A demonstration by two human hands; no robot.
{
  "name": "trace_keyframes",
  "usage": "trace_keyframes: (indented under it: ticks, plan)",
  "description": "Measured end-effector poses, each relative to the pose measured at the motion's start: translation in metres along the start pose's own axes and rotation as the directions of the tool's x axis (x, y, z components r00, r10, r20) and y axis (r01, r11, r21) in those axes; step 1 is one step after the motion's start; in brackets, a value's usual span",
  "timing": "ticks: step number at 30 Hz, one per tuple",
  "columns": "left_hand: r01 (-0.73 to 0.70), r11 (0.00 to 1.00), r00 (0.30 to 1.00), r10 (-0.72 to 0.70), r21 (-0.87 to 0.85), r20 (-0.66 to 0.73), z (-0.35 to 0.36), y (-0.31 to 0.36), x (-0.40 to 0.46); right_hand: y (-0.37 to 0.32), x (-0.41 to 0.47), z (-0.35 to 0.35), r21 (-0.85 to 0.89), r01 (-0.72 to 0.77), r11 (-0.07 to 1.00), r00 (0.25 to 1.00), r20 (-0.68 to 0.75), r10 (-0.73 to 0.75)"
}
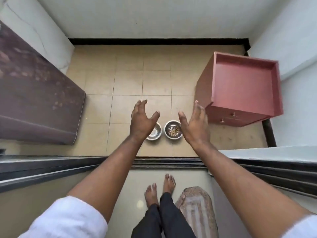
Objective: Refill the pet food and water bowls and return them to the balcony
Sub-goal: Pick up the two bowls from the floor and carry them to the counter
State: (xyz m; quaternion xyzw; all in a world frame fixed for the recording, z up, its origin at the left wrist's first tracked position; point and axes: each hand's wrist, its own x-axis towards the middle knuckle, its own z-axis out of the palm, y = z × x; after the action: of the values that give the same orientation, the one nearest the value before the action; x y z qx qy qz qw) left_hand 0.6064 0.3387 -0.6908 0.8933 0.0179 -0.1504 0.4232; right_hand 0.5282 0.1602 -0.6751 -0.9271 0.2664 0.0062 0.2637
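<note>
The left hand (142, 120) and right hand (195, 122) hung spread and empty above two steel bowls just beyond the door track (168, 162): food bowl (173, 129) beside water bowl (155, 133). Stiff, light, probably slick; I'd grip each rim, keeping the water level

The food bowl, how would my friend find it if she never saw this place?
Look at the tiled balcony floor past the door track, left of the red cabinet. Two steel bowls sit side by side. The food bowl is the right one, holding brown kibble; the other bowl has none.
</note>
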Motion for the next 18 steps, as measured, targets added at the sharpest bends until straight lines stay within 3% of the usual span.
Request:
trace_keyframes:
  ticks: [9, 18]
  plan:
    - [0.245, 0.968, 0.967, -0.248, 0.056, 0.058, 0.122, -0.143, 0.086, 0.096, 0.057, 0.177, -0.064, -0.149, 0.987, 0.973, 0.171, 0.158]
    - [0.407, 0.907, 0.905, -0.416, 0.105, 0.089, 0.237, -0.301, 0.134, 0.186, 0.093, 0.350, -0.057, -0.352, 0.934, 0.893, 0.280, 0.353]
